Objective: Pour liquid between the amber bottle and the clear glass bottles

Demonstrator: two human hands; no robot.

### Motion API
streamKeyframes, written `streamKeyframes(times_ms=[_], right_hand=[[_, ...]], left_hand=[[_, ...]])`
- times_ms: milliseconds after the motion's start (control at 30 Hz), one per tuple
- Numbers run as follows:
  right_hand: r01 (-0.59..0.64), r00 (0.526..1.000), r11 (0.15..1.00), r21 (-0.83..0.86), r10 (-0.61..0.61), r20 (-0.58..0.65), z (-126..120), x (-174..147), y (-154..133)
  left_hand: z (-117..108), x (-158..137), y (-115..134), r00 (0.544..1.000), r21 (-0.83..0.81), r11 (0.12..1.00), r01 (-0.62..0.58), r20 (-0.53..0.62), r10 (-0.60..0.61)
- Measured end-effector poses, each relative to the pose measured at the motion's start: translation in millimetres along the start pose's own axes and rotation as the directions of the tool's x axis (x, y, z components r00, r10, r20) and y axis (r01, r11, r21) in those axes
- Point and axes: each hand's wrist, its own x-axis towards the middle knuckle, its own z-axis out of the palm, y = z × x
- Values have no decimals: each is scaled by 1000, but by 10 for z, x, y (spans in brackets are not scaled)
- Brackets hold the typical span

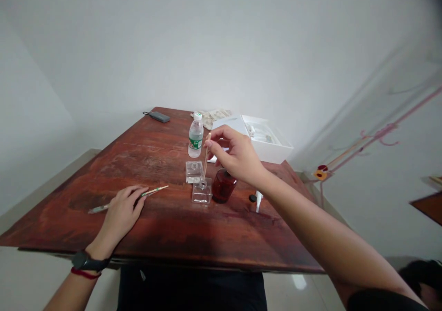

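Observation:
My right hand (236, 156) pinches a thin wooden chopstick (206, 163), held nearly upright. Its lower end is at the small round mouth of a clear, squarish bottle (202, 195). Just behind stands a second clear, squarish bottle (194, 170). A dark red bottle (224, 186) sits to the right, partly under my right hand. On the left side of the table, my left hand (124, 209) rests with its fingers curled over a plastic packet of chopsticks (149, 192). A pale stick pokes out to the right, and the clear wrapper shows on the other side of the hand.
Behind stands a water bottle (195, 136) with a green label. An open white box (272, 147) and a crumpled cloth (214, 116) lie near the wall. A grey device (159, 116) is at the far left. A black cap (252, 198) and a white tube (258, 201) lie right.

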Motion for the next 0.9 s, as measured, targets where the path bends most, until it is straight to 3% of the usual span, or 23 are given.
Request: streamKeyframes(times_ms=[100,367,467,567,633,700,767,833,900], right_hand=[[-16,999,999,-30,17,28,71,-7,86],[-3,980,979,-203,44,195,286,51,223],[-23,993,981,-193,44,106,127,-65,192],[-97,986,987,-127,78,-145,-156,-404,248],[-148,941,984,-97,109,-322,-319,-717,391],[-232,898,968,-96,175,-403,-406,-1034,600],[-337,883,938,-80,286,-371,-401,-1294,822],[-371,899,927,-51,345,-270,-325,-1462,1004],[-380,919,922,-77,366,-149,-217,-1536,1129]], left_hand=[[71,-53,-22,999,-33,999,0,-49,-1],[48,-49,10,999,-128,992,-23,-32,19],[28,-57,25,997,-149,989,-16,-73,5],[-8,-78,88,991,-179,983,-32,-136,7],[-51,-77,211,989,-225,973,-44,-146,11],[-112,-39,420,995,-326,944,-55,-92,27],[-177,52,693,996,-466,881,-79,-13,83],[-217,194,975,994,-577,813,-80,18,111],[-211,366,1208,994,-652,752,-90,-17,104]])
